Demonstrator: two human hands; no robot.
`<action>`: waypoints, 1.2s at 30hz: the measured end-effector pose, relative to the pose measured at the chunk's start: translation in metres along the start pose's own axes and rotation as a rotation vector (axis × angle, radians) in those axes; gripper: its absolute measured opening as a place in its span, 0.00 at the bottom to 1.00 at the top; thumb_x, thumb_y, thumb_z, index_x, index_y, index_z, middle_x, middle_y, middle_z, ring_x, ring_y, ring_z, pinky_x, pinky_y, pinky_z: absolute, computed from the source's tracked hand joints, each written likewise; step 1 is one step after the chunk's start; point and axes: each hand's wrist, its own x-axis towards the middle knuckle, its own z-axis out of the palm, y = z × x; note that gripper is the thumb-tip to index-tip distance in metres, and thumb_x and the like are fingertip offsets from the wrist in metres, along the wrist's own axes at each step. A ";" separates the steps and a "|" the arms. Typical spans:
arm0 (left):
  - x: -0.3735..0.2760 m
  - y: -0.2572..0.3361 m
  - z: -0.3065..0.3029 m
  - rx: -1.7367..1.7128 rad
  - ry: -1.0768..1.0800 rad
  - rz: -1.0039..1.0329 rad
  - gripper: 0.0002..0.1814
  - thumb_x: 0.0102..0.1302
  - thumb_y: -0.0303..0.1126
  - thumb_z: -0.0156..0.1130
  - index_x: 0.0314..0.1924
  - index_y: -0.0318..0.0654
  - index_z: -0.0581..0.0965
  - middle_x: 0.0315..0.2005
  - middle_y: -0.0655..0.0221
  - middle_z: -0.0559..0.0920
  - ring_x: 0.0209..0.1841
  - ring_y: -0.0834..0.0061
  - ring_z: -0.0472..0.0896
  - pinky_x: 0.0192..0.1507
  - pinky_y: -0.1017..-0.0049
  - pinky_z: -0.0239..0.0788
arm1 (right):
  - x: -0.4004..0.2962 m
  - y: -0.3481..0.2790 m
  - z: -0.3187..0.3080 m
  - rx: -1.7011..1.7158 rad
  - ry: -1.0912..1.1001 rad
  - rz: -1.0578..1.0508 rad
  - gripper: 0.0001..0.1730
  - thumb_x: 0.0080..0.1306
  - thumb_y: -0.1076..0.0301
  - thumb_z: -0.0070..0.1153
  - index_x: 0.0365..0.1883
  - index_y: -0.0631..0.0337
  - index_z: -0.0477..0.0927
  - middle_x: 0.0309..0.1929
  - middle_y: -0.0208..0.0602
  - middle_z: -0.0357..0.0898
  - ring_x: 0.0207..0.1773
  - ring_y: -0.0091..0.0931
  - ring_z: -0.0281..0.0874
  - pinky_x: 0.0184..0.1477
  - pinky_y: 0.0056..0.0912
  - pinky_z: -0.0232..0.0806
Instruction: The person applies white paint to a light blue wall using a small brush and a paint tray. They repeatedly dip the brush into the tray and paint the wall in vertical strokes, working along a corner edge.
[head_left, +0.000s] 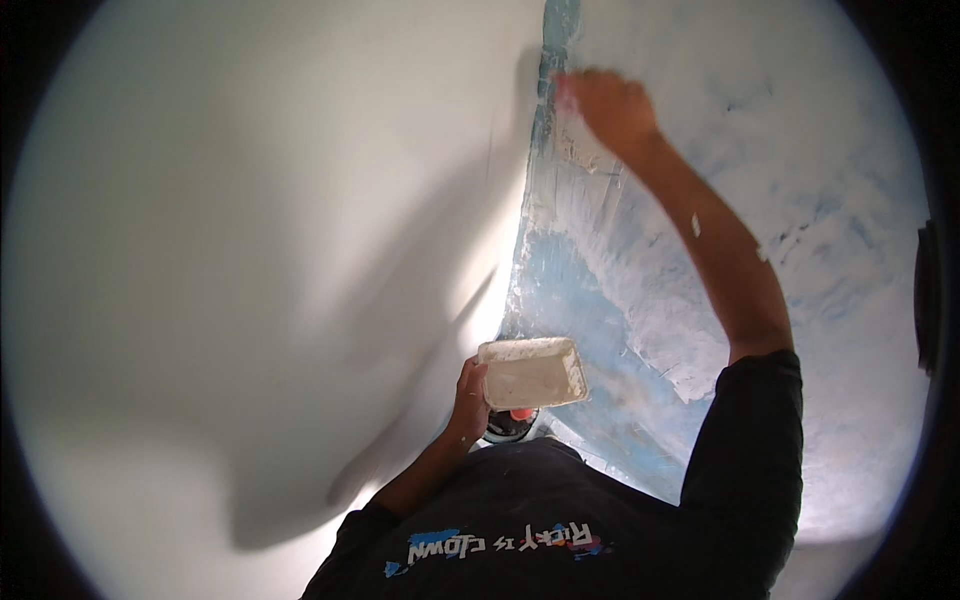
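My left hand (471, 397) grips the left end of a rectangular tray (532, 381), crusted with whitish compound, low in front of my chest. My right hand (611, 105) is raised, its fingers curled, beside the wall corner at the top. A blurred pinkish thing (566, 94) shows at its fingertips; I cannot tell what it is. Next to that hand, a blue-green strip (555, 45) runs down the corner, with rough whitish patches on the wall just below. Pale flecks dot my right forearm.
A smooth off-white wall (225, 187) stands on the left, with arm shadows on it. The right wall (810, 187) has patchy white over blue. Below the tray is a dark round container (510, 427) with something orange-red in it. A dark object (926, 300) sits at the right edge.
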 end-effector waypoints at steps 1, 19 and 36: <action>0.000 -0.001 -0.001 0.001 0.005 0.007 0.21 0.76 0.41 0.49 0.62 0.37 0.68 0.53 0.62 0.76 0.57 0.69 0.77 0.60 0.66 0.71 | 0.014 0.018 -0.020 0.027 0.085 0.019 0.17 0.72 0.53 0.54 0.53 0.50 0.81 0.50 0.34 0.84 0.51 0.34 0.84 0.47 0.45 0.78; -0.009 0.010 0.009 0.008 -0.035 -0.009 0.22 0.77 0.42 0.44 0.63 0.38 0.66 0.56 0.62 0.76 0.60 0.66 0.76 0.64 0.63 0.67 | 0.069 0.087 -0.057 -0.077 0.765 0.076 0.13 0.66 0.64 0.56 0.46 0.59 0.78 0.38 0.37 0.84 0.45 0.34 0.83 0.46 0.36 0.77; -0.011 0.011 0.005 0.044 -0.005 0.074 0.21 0.77 0.41 0.46 0.63 0.36 0.67 0.56 0.61 0.76 0.61 0.68 0.75 0.65 0.63 0.66 | 0.075 0.111 -0.070 0.065 0.447 0.065 0.15 0.73 0.59 0.49 0.54 0.52 0.78 0.53 0.36 0.80 0.52 0.34 0.81 0.55 0.39 0.74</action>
